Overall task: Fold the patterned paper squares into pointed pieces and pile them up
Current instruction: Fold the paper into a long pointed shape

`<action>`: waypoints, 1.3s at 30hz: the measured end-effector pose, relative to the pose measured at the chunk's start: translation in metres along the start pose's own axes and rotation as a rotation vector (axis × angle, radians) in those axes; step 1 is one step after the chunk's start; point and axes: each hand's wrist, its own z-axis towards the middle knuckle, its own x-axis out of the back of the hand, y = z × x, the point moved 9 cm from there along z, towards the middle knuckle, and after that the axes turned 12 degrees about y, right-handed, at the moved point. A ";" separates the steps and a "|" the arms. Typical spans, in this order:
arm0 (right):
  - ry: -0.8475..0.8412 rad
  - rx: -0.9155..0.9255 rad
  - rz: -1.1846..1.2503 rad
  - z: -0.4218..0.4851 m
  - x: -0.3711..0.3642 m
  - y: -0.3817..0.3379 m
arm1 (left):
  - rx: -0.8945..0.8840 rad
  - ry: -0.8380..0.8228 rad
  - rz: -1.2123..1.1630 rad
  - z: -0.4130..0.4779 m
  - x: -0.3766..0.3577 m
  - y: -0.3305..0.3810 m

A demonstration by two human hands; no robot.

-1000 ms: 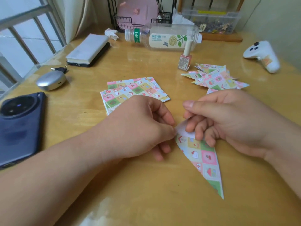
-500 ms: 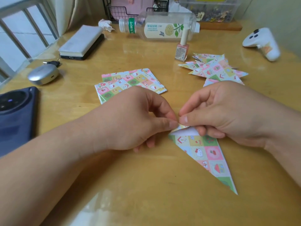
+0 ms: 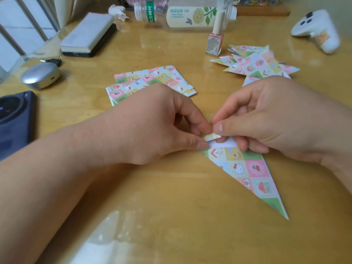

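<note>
Left hand and right hand both pinch the small flap at the wide end of the piece. Its point lies on the table, away from the fingers. Risk: an uneven pull skews the crease, or the piece slides on the glossy top.

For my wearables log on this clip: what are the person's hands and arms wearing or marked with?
Nothing is worn. The left hand and right hand are ungloved, with no rings, watch or bracelet. No sleeve is in view on either side. The fingernails that show are short and unpainted.
</note>
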 end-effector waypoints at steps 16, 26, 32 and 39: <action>-0.004 0.028 -0.055 0.003 -0.002 0.003 | -0.027 0.007 0.050 0.002 -0.002 -0.004; 0.020 0.029 -0.052 0.007 0.001 0.006 | -0.076 0.006 0.042 0.003 -0.003 -0.002; 0.044 0.053 -0.140 0.008 0.001 0.008 | -0.079 -0.026 -0.063 0.002 -0.010 0.000; 0.051 0.023 -0.138 0.007 0.001 0.010 | -0.072 -0.050 -0.142 0.002 -0.015 -0.001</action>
